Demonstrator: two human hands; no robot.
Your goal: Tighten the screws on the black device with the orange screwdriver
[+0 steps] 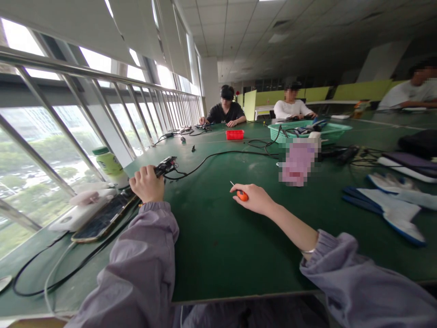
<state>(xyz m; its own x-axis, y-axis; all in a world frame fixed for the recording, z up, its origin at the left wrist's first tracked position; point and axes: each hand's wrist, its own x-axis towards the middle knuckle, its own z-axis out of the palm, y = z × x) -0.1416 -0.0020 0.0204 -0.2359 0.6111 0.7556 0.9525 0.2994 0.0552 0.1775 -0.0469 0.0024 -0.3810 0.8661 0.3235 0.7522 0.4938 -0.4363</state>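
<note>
My left hand [147, 184] is closed round a small black device [165, 166] with thin wires at its end, on the left side of the green table. Its exact kind is hard to make out, and my fingers hide part of it. A black cable [218, 154] runs from near the device across to the right. My right hand [256, 198] grips a small screwdriver [242, 195] by its orange handle. The thin shaft points up and to the left, and the two hands are well apart.
At left lie a phone [104, 217], a white power bank [80, 212] and a green-lidded bottle [111, 167]. A red basket [235, 135] and a green basket [332, 135] stand farther back. Gloves [392, 207] lie right. Several people sit beyond; a metal railing [99, 75] runs along the left.
</note>
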